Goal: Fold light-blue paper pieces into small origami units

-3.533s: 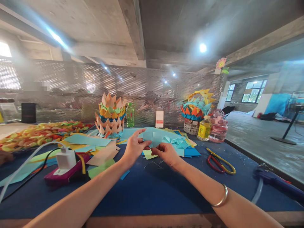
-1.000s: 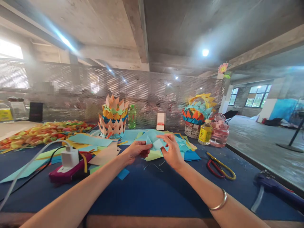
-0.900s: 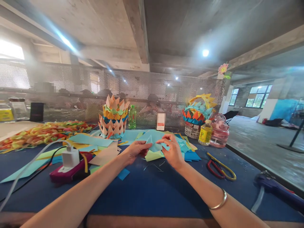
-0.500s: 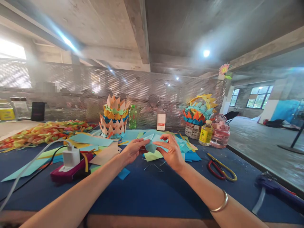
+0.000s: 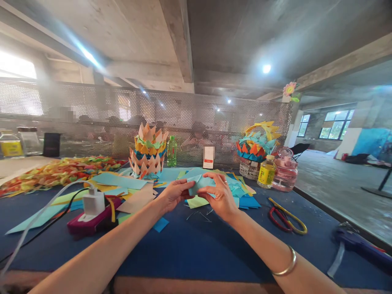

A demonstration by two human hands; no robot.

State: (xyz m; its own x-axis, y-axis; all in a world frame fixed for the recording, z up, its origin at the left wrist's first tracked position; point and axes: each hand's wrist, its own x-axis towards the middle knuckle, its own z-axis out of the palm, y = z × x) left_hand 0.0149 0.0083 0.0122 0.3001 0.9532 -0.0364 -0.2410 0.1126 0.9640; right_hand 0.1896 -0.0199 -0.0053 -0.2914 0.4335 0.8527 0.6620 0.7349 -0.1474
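Clock centred on the folded light-blue paper (image 5: 195,186), 12 away from the wearer: at 6, loose-looking thin wires (image 5: 200,217) could snag it if it dips. Left hand (image 5: 174,196) and right hand (image 5: 222,199) each pinch one side, fingers narrow on it above the blue mat (image 5: 190,253); uneven pull could skew the crease (tearing seems less likely). Crumpled-looking light-blue pieces (image 5: 238,189) at 3 could scatter from a knuckle brush; beyond, between 2 and 3, a yellow-label bottle (image 5: 266,174) could tip if knocked.
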